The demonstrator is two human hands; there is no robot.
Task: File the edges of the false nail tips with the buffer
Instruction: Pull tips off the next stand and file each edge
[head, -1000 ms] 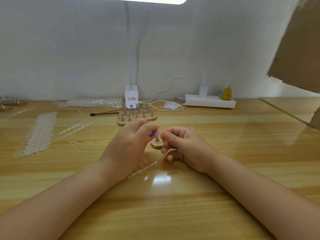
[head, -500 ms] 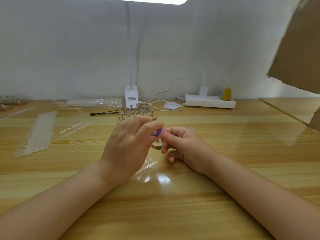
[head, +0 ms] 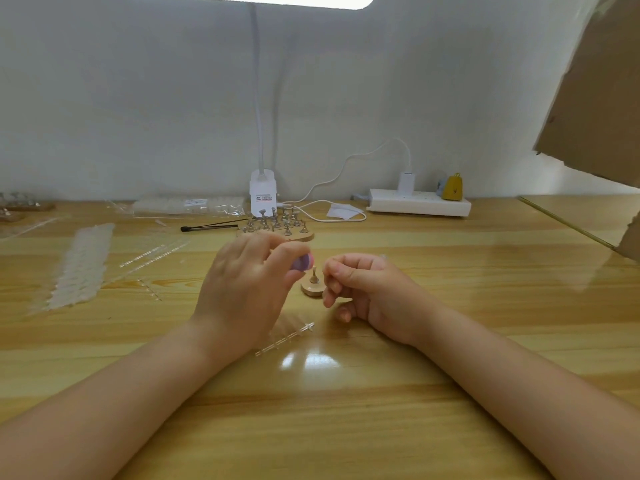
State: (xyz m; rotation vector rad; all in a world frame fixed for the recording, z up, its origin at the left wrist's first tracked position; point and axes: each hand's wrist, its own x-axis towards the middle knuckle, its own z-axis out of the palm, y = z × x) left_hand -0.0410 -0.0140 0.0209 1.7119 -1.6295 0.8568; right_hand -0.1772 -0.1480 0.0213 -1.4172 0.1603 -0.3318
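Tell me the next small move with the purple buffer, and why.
Probably bring the purple buffer block in the left hand rightward to the pinched fingertips of the right hand: a gap separates them, so no filing contact shows. The nail tip itself is too small to see.

Left hand (head: 242, 289) grips a purple buffer (head: 302, 263) beside the curled right hand (head: 367, 292).

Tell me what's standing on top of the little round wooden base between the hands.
A single small metal peg stands upright on the round wooden base. Whether the peg carries a nail tip can't be told. The right hand covers the base's right edge.
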